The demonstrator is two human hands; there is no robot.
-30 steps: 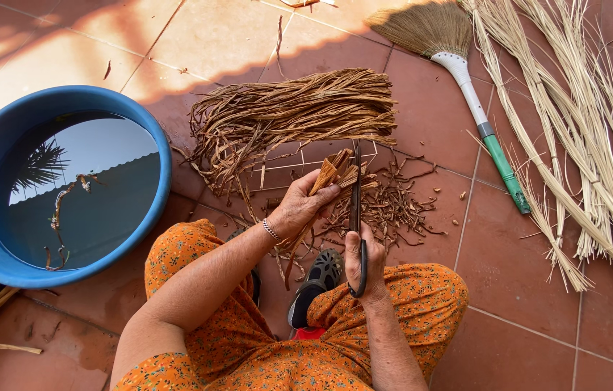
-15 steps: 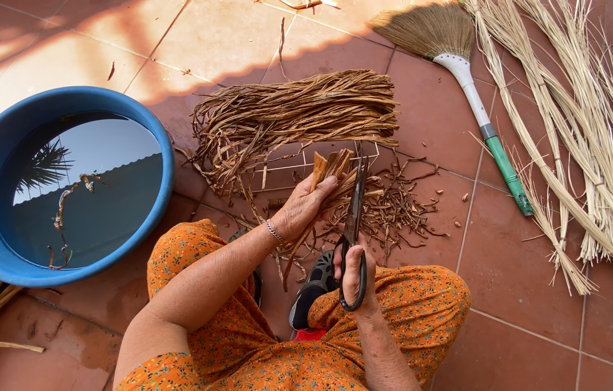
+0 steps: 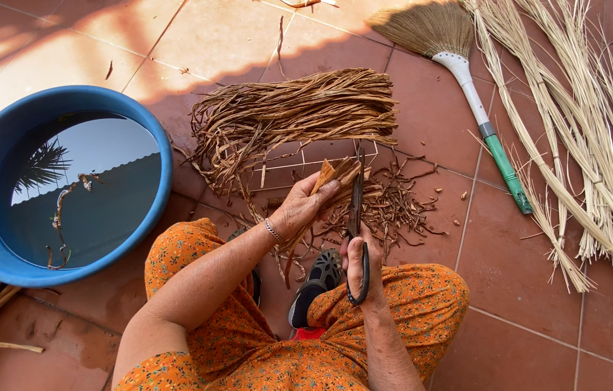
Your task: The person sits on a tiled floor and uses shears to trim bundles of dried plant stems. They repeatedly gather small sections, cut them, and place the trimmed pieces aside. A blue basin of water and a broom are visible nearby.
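While the left hand (image 3: 299, 210) pinches a small bunch of brown strips (image 3: 335, 176) between thumb and curled fingers, the right hand (image 3: 358, 262) is closed around the looped handle of dark scissors (image 3: 357, 217), blades pointing away along those strips. Just beyond lie scattered trimmings (image 3: 393, 206) and a big bundle of brown fibre (image 3: 292, 116) (spread across the red tiles), with a blue water basin (image 3: 2, 166) at left and a broom (image 3: 465, 65) and pale reeds (image 3: 581, 130) at right.
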